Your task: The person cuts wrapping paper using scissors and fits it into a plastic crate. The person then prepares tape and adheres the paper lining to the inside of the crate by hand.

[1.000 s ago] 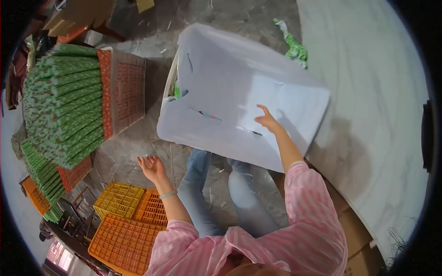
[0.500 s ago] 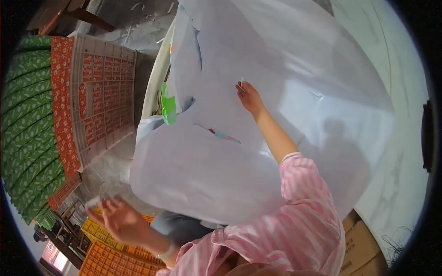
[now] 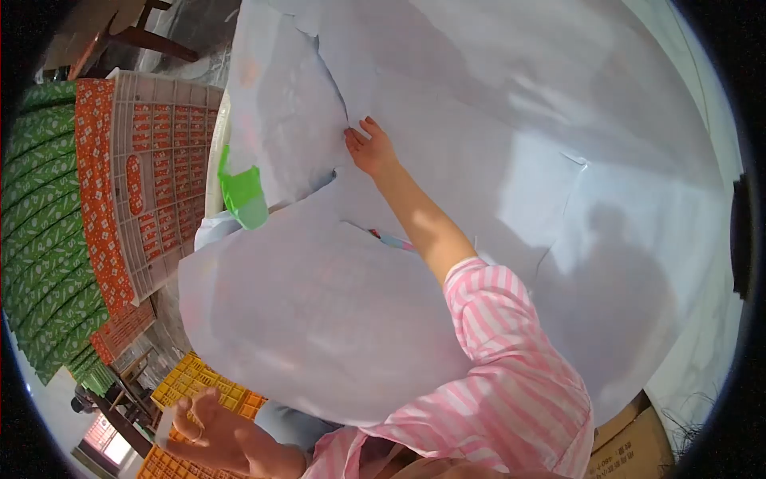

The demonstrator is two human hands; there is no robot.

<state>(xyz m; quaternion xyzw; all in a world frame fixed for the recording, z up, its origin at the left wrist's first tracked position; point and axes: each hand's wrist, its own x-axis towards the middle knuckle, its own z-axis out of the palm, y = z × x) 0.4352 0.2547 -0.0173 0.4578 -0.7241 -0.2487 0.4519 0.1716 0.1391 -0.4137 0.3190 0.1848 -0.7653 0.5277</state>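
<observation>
A large white sheet (image 3: 319,295) with several slits and torn edges spreads in front of me and fills the middle of the view. My right hand (image 3: 371,148) is at the lower end of a long slit, its fingers partly curled; whether it pinches the edge is too small to tell. Low at the left, near the yellow crate (image 3: 195,379), my left hand (image 3: 211,435) is raised with its fingers apart and nothing in it. A bright green piece (image 3: 243,191) sticks out at the sheet's left edge, beside a pale rim.
Left of the sheet stands a white lattice crate (image 3: 171,172) holding red and green patterned fabric (image 3: 56,215). Orange crates (image 3: 179,465) are at the lower left. A cardboard box (image 3: 634,447) lies at the lower right, by a pale marbled surface (image 3: 710,319).
I am closer to the sheet, which looks larger. My right hand has moved left across it to the long slit. My left hand has shifted lower in view, still empty.
</observation>
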